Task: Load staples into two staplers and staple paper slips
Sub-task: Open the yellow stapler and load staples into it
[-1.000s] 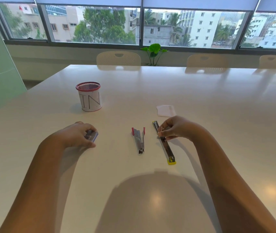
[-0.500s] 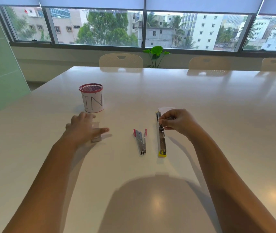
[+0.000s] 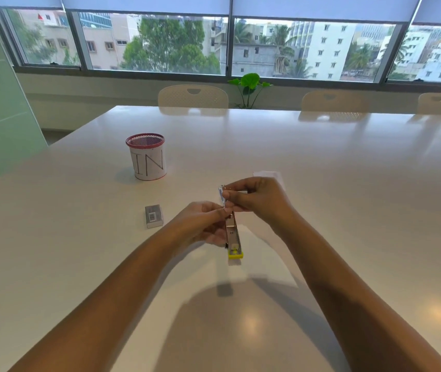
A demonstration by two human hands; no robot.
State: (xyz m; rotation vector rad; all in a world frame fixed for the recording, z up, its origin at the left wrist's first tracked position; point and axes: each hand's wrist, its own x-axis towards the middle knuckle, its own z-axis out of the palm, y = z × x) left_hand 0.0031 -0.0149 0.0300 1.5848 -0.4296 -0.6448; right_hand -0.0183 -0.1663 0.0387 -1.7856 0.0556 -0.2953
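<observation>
Both hands lift the yellow stapler (image 3: 234, 234) off the counter (image 3: 348, 210): left hand (image 3: 203, 224) fingers closed on the body, right hand (image 3: 254, 197) fingers pinching the top. Steady the body, open the magazine fully before loading.

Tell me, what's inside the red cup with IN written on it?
Only the red mesh rim and a bit of dark inner wall show in the cup. Nothing sticks out above the rim. The bottom is hidden by the cup's own wall, so something small could lie there unseen.
</observation>
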